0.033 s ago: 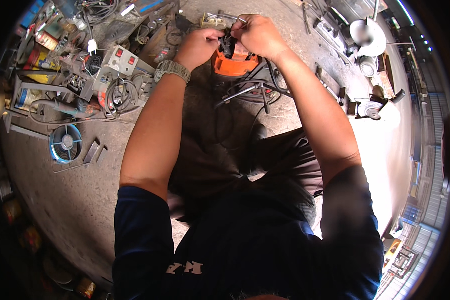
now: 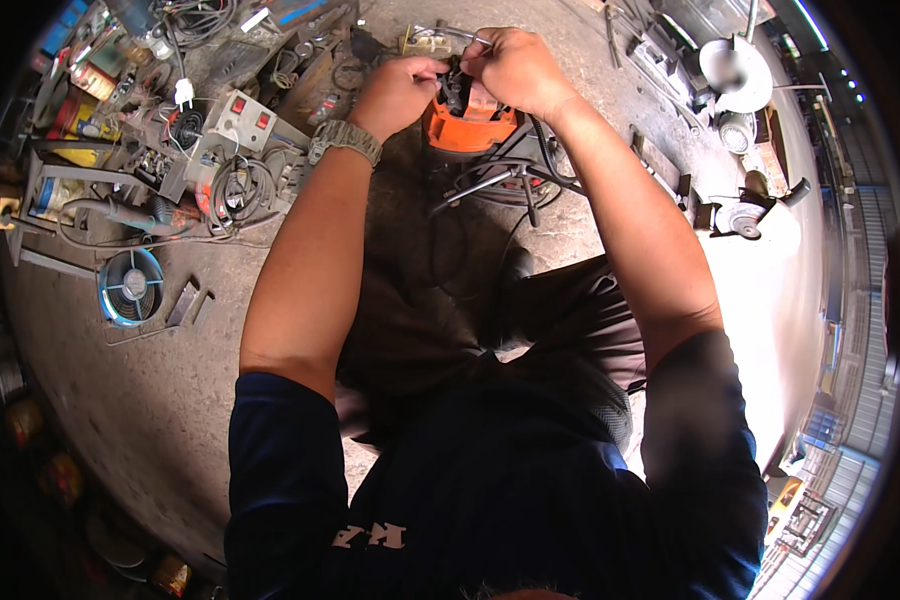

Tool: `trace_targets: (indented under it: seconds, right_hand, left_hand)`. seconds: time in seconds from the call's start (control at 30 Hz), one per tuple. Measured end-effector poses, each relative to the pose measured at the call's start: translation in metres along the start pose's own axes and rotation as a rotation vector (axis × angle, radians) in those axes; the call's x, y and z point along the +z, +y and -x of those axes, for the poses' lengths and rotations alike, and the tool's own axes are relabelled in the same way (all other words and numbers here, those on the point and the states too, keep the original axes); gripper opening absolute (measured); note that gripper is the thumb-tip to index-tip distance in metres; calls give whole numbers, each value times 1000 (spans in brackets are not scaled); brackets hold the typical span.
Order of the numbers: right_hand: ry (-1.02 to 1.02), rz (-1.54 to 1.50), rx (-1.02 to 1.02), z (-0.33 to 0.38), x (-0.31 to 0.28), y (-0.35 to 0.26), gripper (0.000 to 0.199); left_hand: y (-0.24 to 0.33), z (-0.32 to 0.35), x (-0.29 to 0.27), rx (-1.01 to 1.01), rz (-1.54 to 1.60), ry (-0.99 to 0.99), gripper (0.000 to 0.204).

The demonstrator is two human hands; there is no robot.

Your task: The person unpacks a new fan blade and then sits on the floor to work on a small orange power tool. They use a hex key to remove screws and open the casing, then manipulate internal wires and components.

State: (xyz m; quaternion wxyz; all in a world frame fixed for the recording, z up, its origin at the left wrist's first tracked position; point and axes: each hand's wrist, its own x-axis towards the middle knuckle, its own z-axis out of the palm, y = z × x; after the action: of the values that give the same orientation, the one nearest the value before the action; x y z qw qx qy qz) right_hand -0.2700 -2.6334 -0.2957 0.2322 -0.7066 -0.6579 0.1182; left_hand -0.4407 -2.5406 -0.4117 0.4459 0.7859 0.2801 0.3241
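Observation:
An orange machine housing (image 2: pixel 470 134) stands on the floor in front of me, with dark parts and wiring (image 2: pixel 457 92) in its top. My left hand (image 2: pixel 400 90) is closed at the left side of these parts, thumb and forefinger pinched together; what lies between them is too small to make out. My right hand (image 2: pixel 522 72) bends over the top from the right, fingertips pressed at the dark parts. A thin metal rod (image 2: pixel 455 33) sticks out leftward from its curled fingers. The fingers partly hide the inside of the housing.
Below the housing are a black-handled crank (image 2: pixel 490 186) and loose cable. At left lie a grey switch box (image 2: pixel 245 122), coiled cable (image 2: pixel 238 190) and a blue round fan (image 2: pixel 131 287). An angle grinder (image 2: pixel 742 216) lies at right, near a white dish-shaped part (image 2: pixel 736 76).

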Motion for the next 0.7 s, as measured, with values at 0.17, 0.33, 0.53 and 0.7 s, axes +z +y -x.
trace_targets:
  seconds: [0.17,0.33,0.53,0.7]
  right_hand:
    - [-81,-221,85,1,-5,1,15]
    - [-147,-338,114,-6,1,7,17]
    - [-211,-407,70,-4,-1,17,15]
    - [-185,-446,41,-1,4,25,18]
  left_hand:
    - [2,0,-2,-29,2,-26,27]
    - [1,-5,-5,18,8,-14,25]
    - [5,-8,-7,7,23,-28,20]
    - [2,-15,-5,39,96,-61,12]
